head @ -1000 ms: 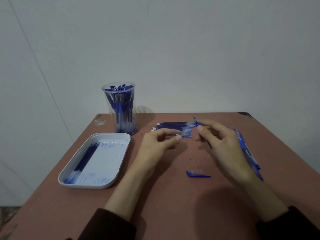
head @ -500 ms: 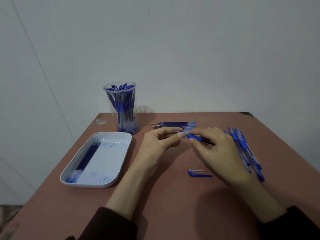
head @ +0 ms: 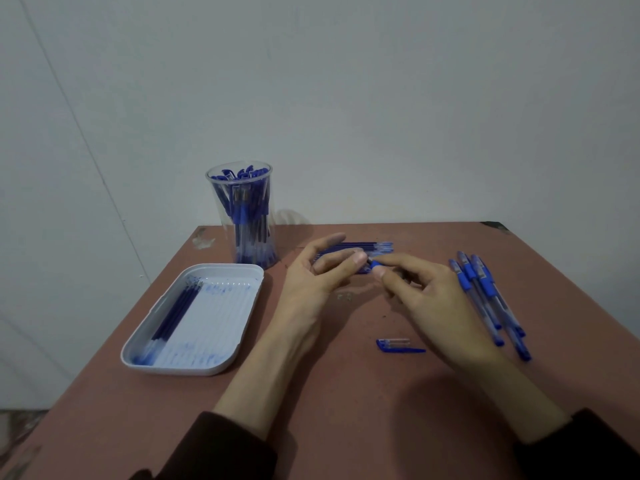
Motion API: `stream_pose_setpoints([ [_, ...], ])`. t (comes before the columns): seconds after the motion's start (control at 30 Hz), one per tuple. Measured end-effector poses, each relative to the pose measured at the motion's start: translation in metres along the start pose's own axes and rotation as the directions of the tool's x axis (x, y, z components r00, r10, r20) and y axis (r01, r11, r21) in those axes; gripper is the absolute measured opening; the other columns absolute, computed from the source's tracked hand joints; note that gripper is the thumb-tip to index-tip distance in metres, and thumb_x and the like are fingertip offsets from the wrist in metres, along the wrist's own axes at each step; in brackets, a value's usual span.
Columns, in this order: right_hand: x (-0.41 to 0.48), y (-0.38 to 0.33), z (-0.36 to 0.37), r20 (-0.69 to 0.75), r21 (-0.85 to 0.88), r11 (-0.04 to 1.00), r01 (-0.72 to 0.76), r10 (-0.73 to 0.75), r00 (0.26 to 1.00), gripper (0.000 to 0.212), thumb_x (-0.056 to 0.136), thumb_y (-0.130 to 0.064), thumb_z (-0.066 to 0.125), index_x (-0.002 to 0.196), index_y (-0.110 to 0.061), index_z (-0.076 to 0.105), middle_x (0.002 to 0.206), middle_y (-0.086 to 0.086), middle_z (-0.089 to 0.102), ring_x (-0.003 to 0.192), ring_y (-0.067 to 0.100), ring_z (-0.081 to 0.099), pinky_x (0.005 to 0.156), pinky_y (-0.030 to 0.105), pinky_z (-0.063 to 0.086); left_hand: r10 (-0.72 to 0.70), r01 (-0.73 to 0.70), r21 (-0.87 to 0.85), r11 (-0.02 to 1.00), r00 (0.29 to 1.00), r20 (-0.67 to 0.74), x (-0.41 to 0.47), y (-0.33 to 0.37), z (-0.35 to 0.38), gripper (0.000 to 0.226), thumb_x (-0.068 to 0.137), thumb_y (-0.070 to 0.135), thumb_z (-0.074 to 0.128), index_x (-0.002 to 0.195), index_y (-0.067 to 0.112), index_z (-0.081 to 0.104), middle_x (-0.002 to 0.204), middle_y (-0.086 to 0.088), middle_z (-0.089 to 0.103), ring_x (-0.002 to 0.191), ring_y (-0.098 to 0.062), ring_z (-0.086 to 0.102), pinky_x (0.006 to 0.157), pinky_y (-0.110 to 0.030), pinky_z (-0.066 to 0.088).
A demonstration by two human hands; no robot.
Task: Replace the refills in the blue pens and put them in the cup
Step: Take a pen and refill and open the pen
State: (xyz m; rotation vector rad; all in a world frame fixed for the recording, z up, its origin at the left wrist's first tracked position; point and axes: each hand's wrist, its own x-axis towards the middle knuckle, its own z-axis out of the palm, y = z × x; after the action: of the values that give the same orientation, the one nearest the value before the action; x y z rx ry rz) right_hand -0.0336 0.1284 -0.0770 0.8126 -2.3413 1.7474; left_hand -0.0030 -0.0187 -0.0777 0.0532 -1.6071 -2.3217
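Pen (head: 374, 263) looks light and slick (mostly hidden); left hand (head: 320, 275) and right hand (head: 427, 297) both pinch it. Best held at its grip.

No legible text, brand, number or sign anywhere; loose blue pens (head: 486, 289) too blurred to read

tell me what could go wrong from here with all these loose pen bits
1. The small blue pen part pinched by the right hand, against the thumb of the left hand, could slip and drop among the refills right behind.
2. The loose cap lies near the right forearm; a sweep might knock it away.
3. The tray is ink-smeared; touching it may stain fingers.
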Motion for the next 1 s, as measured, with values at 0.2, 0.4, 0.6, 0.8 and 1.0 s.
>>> stream_pose_setpoints([
  [0.2,0.001,0.002,0.0,-0.02,-0.038,0.999,0.004,-0.005,1.0,0.016,0.087,-0.03,0.061,0.099,-0.03,0.071,0.071,0.003,0.063,0.069,0.019,0.059,0.067,0.039,0.052,-0.058,0.056,0.032,0.998,0.997,0.06,-0.001,-0.005,0.003,0.018,0.082,0.013,0.066,0.097,0.003,0.071,0.09,-0.01,0.074,0.081,-0.014,0.069,0.066,-0.016,0.052],
  [0.4,0.002,0.001,-0.001,0.079,0.169,0.982,-0.084,0.072,0.994,0.015,0.092,-0.026,0.057,0.094,-0.028,0.072,0.062,0.002,0.056,0.055,0.006,0.049,0.054,0.025,0.041,-0.041,0.039,0.041,0.998,0.998,0.039,-0.002,-0.005,0.002,0.017,0.085,0.011,0.064,0.1,0.006,0.069,0.088,-0.001,0.073,0.08,-0.006,0.068,0.066,-0.015,0.052],
  [0.6,0.0,0.0,0.0,0.005,-0.074,0.997,-0.03,0.031,1.0,0.017,0.09,-0.032,0.057,0.1,-0.029,0.07,0.061,-0.001,0.06,0.058,0.01,0.056,0.057,0.029,0.049,-0.061,0.06,0.035,0.998,0.997,0.052,-0.002,-0.005,0.004,0.029,0.079,0.021,0.068,0.102,0.004,0.071,0.1,-0.019,0.07,0.094,-0.027,0.065,0.093,-0.038,0.048],
  [0.8,0.005,-0.004,-0.004,0.314,0.343,0.842,-0.416,0.315,0.896,0.024,0.093,-0.021,0.05,0.095,-0.006,0.07,0.054,0.007,0.045,0.042,0.01,0.028,0.041,0.025,0.015,-0.054,0.045,0.064,0.997,0.988,0.143,0.0,-0.008,0.0,0.014,0.082,0.019,0.062,0.086,0.01,0.072,0.08,-0.01,0.069,0.082,-0.017,0.066,0.081,-0.025,0.053],
  [1.0,0.007,-0.003,-0.005,0.334,0.393,0.797,-0.458,0.341,0.879,0.025,0.092,-0.021,0.049,0.097,-0.004,0.067,0.053,0.003,0.045,0.041,0.008,0.03,0.039,0.022,0.017,-0.094,0.1,-0.033,0.994,0.983,0.16,0.001,-0.01,0.007,0.014,0.086,0.014,0.062,0.095,0.006,0.068,0.077,-0.006,0.071,0.078,-0.014,0.068,0.072,-0.023,0.055],
])
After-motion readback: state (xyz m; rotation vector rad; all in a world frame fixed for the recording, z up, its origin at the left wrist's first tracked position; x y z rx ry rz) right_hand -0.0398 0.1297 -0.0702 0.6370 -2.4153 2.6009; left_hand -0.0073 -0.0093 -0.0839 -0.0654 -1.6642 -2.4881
